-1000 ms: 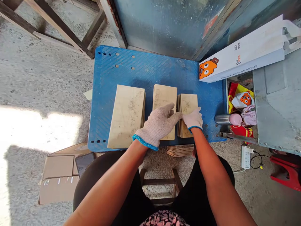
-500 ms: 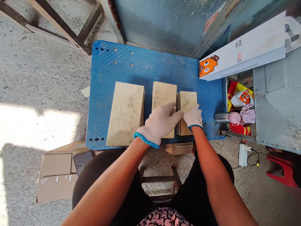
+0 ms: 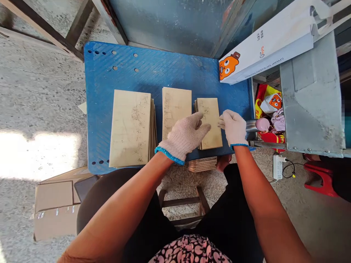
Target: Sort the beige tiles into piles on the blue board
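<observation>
The smallest stack of thin pale wooden boards [image 3: 210, 124] sits at the right of the blue plastic counter [image 3: 164, 73], bracketed by the gloved left hand [image 3: 186, 137], flat with fingers spread, and the right hand [image 3: 234, 126], loosely curled; neither grips anything, apparently just squaring its edges

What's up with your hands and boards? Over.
Left hand flat on middle stack, touching small stack. Right hand at its right edge. Flask beside that hand.

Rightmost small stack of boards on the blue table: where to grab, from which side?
Probably the right long edge of the small stack, from the right: it lies flat, the middle stack crowds its left edge, and the left hand lies over that side.
</observation>
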Available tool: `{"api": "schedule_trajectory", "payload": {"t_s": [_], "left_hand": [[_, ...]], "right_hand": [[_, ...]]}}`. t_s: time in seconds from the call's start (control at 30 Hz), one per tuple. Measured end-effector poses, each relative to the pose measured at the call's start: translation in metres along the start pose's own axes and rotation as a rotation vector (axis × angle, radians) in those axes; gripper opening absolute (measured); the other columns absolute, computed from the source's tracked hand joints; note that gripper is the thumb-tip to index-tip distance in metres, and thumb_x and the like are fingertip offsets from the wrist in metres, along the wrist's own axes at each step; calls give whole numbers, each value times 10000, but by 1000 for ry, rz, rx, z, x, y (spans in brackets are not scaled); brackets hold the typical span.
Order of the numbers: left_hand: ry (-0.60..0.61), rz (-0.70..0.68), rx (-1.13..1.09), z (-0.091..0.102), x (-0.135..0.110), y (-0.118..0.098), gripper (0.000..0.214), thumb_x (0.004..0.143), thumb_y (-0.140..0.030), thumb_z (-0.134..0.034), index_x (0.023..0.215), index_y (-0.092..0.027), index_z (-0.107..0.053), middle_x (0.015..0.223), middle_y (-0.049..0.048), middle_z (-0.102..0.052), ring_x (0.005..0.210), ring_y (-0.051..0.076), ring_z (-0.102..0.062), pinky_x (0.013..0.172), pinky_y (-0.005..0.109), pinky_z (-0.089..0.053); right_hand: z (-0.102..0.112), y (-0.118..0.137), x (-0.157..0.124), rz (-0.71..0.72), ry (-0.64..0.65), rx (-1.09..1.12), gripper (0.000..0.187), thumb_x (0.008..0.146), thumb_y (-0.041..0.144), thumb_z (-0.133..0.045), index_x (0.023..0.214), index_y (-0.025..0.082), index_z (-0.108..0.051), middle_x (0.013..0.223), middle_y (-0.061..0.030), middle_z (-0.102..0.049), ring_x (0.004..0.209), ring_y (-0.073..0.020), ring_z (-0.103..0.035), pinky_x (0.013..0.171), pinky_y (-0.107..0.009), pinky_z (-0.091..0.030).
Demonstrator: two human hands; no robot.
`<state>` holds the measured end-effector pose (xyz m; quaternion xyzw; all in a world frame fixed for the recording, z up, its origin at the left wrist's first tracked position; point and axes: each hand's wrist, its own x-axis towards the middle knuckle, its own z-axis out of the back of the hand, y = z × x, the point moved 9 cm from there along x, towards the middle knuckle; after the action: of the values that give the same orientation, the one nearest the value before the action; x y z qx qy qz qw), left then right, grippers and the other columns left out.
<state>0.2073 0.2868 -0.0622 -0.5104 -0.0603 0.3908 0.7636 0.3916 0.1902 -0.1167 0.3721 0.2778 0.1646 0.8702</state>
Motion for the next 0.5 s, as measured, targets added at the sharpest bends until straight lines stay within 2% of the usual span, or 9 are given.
{"api": "schedule_trajectory", "payload": {"t_s": [0.1, 0.2, 0.27, 0.37, 0.43, 0.5], "left_hand": [[84, -1, 78, -30, -8, -7, 379, 882, -417, -519, 1152, -194, -665, 918, 55, -703, 824, 197, -625, 698, 299, -434], [195, 45, 221, -68, -24, 2, 356, 877, -417, -532, 1132, -228, -693, 1045, 82, -718, 933, 240, -647, 730, 312, -452], [293, 114, 327, -94, -39, 20, 327, 868, -429, -545, 1084, -253, -716, 1070, 81, -723, 959, 260, -653, 749, 324, -458], [397, 259, 456, -122, -64, 60, 305, 853, -430, -559, 1018, -245, -735, 1034, 103, -733, 930, 288, -663, 743, 345, -459], [439, 283, 477, -138, -81, 81, 256, 862, -346, -530, 928, -210, -737, 966, 112, -736, 916, 273, -666, 745, 328, -451], [450, 324, 477, -152, -98, 100, 243, 872, -295, -503, 882, -185, -720, 899, 111, -730, 899, 258, -664, 763, 320, -446]], "right_hand": [[17, 0, -11, -36, 32, 396, 238, 831, 426, -632, 950, 230, -567, 669, 57, -589, 523, -108, -576, 544, -272, -565], [40, 3, -26, -51, 42, 526, 209, 820, 380, -653, 925, 226, -560, 615, 78, -551, 428, -83, -506, 428, -229, -507], [55, 2, -33, -51, 59, 573, 221, 818, 388, -667, 919, 225, -558, 612, 83, -541, 406, -73, -488, 407, -216, -487], [76, -5, -37, -45, 40, 634, 198, 835, 372, -660, 908, 224, -551, 620, 80, -542, 401, -67, -479, 396, -207, -468], [85, -8, -38, -19, 51, 698, 197, 843, 355, -661, 817, 228, -513, 591, 88, -493, 399, -63, -458, 385, -196, -440], [88, -6, -37, 34, 105, 776, 324, 837, 363, -684, 702, 239, -416, 553, 101, -400, 395, -56, -413, 373, -183, -398]]}}
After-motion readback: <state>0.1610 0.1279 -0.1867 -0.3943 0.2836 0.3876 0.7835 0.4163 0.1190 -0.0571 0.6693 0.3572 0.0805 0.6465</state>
